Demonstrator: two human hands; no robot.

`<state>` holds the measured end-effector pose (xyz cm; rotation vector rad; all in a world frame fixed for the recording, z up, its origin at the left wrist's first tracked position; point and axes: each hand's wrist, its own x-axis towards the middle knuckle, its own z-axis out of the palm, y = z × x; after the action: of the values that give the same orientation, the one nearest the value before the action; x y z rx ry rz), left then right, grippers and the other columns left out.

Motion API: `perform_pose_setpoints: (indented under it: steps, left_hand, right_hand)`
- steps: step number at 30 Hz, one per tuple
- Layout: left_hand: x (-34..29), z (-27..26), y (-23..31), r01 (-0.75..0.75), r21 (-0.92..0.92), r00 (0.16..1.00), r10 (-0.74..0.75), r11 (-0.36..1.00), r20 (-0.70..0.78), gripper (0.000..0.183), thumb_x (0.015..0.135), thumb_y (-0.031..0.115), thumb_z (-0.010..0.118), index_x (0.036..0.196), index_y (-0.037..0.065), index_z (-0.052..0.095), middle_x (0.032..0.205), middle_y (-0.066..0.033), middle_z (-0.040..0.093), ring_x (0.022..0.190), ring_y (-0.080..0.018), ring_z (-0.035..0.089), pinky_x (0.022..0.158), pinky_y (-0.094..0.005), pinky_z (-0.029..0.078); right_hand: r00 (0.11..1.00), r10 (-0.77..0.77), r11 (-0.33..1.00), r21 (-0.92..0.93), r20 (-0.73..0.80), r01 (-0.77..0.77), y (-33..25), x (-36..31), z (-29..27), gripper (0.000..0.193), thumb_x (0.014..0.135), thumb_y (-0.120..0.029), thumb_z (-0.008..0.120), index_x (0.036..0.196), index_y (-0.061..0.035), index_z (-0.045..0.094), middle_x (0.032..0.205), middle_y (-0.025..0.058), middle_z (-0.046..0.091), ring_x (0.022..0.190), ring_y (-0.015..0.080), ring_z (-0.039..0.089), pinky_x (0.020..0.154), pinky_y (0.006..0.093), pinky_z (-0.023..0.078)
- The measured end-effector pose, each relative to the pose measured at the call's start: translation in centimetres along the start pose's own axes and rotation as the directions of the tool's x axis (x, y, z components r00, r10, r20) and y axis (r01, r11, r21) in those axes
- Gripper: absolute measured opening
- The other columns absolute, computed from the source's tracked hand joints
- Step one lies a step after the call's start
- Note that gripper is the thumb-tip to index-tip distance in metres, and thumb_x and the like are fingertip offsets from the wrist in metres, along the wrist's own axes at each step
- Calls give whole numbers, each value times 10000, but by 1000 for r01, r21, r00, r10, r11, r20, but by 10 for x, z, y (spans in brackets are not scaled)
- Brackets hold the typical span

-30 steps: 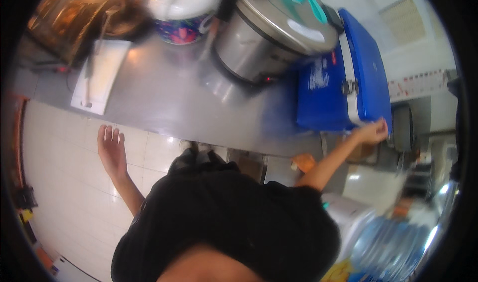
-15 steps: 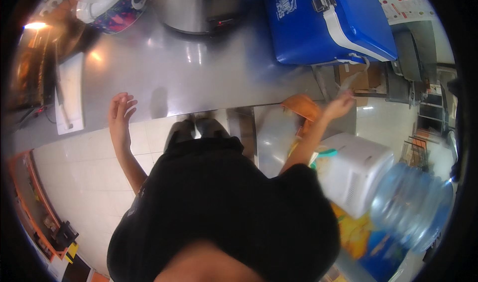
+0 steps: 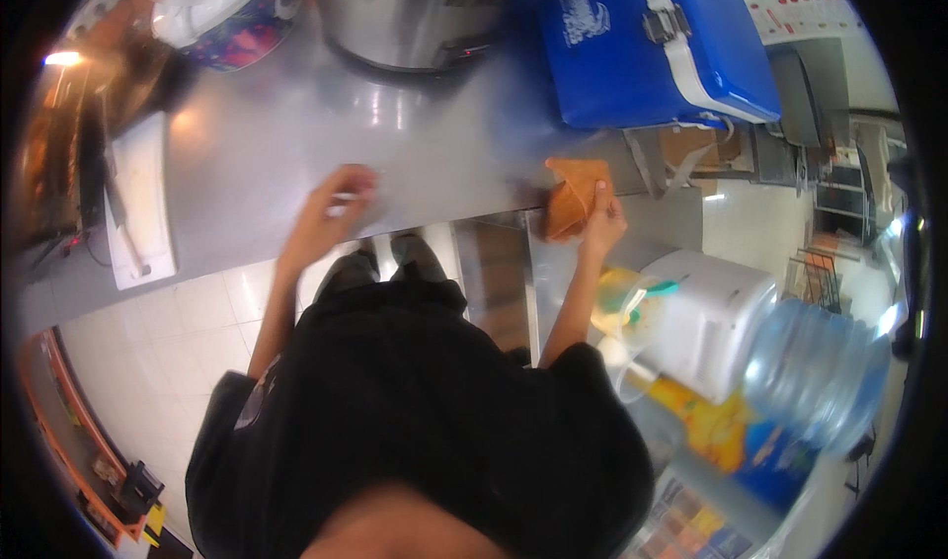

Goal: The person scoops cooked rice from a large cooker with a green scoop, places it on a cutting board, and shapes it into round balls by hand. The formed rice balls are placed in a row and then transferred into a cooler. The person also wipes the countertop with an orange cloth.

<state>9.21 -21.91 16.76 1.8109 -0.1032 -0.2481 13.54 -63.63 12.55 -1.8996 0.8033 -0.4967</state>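
Observation:
My right hand (image 3: 605, 225) grips a folded orange cloth (image 3: 570, 199) near the front edge of the steel counter (image 3: 257, 189), fingers and thumb pinching its right side. Over the counter, to the left of the middle, hovers my left hand (image 3: 334, 206). Its fingers are loosely curled and somewhat blurred, with a gap between them and nothing visible in them. A big blue cooler box (image 3: 632, 55) with a white strap and a latch stands behind the cloth. At the back centre is a round stainless steel pot-like appliance (image 3: 395, 21).
At left, a knife (image 3: 120, 213) lies on a white cutting board (image 3: 143, 189). Behind it stands a flower-patterned container (image 3: 237, 31). To my right are a yellowish tub (image 3: 617, 297) with a green-handled thing, a white box-shaped appliance (image 3: 706, 312) and a large clear-blue water jug (image 3: 815, 371).
My right hand has moved left from beside the cooler's strap and taken hold of the orange cloth, now lifted and folded. My left hand has moved right along the counter edge, its fingers more curled.

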Motion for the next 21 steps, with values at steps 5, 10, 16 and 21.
perform_pose_setpoints:
  steps: [5, 10, 16, 21]
  left_hand:
    - [40, 54, 35, -322, -33, 947, 322, 946, -22, 462, 877, 237, 682, 1281, 101, 504, 1252, -85, 524, 1167, -188, 492, 937, -395, 442]
    - [64, 27, 46, -255, -175, 966, 259, 951, 2, 182, 921, 165, 632, 1020, 13, 619, 810, -39, 651, 712, -80, 603, 620, -234, 517]
    - [70, -11, 44, -163, -364, 986, 140, 917, -91, 211, 921, 201, 644, 953, -4, 601, 744, -15, 622, 651, -63, 589, 556, -217, 477]
    - [88, -44, 60, -305, -61, 934, 287, 950, -214, 213, 889, 206, 686, 888, 1, 628, 741, -3, 627, 681, -50, 581, 582, -200, 458]
  right_hand:
    - [885, 43, 936, 290, 464, -197, -102, -86, 35, 354, 902, -320, 670, 937, 33, 669, 849, 68, 679, 746, 108, 617, 681, 243, 487]
    - [641, 21, 750, 412, 767, -518, -132, -139, 65, 348, 889, -263, 688, 1086, 15, 615, 913, 83, 676, 798, 123, 627, 702, 238, 496]
    - [538, -192, 973, 90, 821, 211, -91, -163, 97, 264, 803, -83, 725, 1047, -54, 631, 909, 65, 674, 838, 125, 614, 748, 260, 478]
    - [604, -445, 882, 204, 661, 425, -117, -116, 106, 93, 840, -48, 672, 924, -9, 660, 874, 38, 667, 826, 107, 592, 778, 255, 465]
